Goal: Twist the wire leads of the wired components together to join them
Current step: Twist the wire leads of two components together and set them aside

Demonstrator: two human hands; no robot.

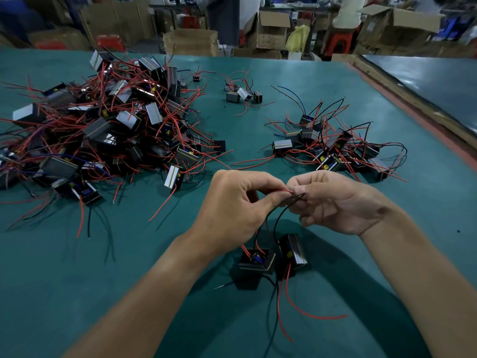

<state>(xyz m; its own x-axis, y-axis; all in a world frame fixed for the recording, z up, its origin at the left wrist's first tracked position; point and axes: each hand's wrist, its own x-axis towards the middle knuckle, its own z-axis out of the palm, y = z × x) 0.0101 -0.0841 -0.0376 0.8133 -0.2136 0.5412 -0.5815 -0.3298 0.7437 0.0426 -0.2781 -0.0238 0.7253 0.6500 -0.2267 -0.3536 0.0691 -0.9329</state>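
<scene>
Two small black wired components hang just above the green table: one (pixel 256 260) with a blue part on top, the other (pixel 293 248) with a silvery face. Their red and black leads (pixel 280 213) rise to my hands. My left hand (pixel 232 210) pinches a red lead between thumb and forefinger. My right hand (pixel 333 201) pinches the lead ends where they meet, a dark tip sticking out at the pinch (pixel 296 195). Loose red and black leads (pixel 309 312) trail from the components toward me.
A big heap of the same components with red leads (pixel 103 130) fills the table's left. A smaller pile (pixel 335 148) lies at the right, a few more (pixel 244 93) further back. The green table (pixel 77 267) ends at right in a red-edged border. Cardboard boxes (pixel 191 42) stand beyond.
</scene>
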